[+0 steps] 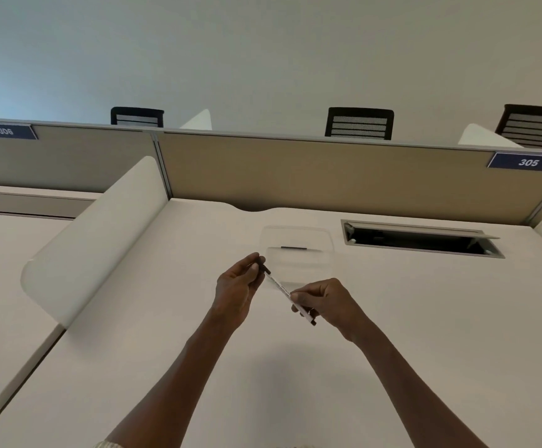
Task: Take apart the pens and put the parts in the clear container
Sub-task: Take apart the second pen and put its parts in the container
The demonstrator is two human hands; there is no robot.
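We note a white desk (392,334) nearest us. Above it the left hand (235,291) pinches the black cap end of a white pen (281,287); the right hand (326,302) pinches its barrel. Just beyond lies the clear container (324,236), one dark part (294,248) inside. Farther back: an open cable hatch (421,242), a tan partition (327,176) tagged 305, and black chairs (359,123).

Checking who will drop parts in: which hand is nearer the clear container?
Left. The left hand holds the pen's dark cap end right at the clear container's near-left corner; the right hand grips the barrel lower, nearer the person.
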